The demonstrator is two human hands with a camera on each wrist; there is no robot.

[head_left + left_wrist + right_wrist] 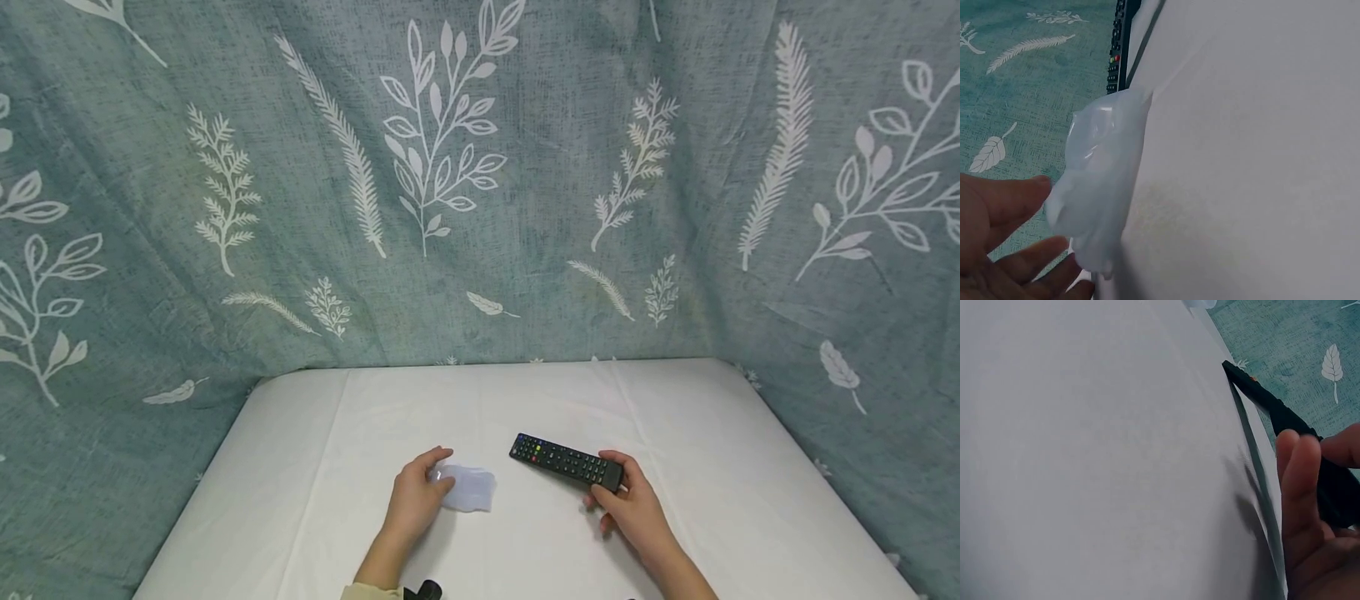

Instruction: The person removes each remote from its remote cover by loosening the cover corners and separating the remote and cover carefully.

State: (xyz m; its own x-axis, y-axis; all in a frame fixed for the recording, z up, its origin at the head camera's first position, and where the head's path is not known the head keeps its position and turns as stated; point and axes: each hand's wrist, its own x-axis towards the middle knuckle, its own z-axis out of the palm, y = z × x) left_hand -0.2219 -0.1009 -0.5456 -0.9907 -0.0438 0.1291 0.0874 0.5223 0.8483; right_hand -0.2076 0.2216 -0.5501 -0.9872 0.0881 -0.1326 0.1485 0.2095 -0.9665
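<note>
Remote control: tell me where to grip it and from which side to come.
Grip the remote control across its narrow width at the near, button-free end, where the right hand already holds it. Come from the right and above: it lies flat on the white table, long axis slanting away leftward, and the clear plastic bag sits to its left.

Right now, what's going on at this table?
A person sits at a white-covered table. The right hand grips the near end of a black remote control, which lies flat on the cloth. The left hand rests beside a small clear plastic bag, its fingers relaxed and touching the bag's edge without closing round it. Bag and remote lie apart. A leaf-print curtain hangs behind.
</note>
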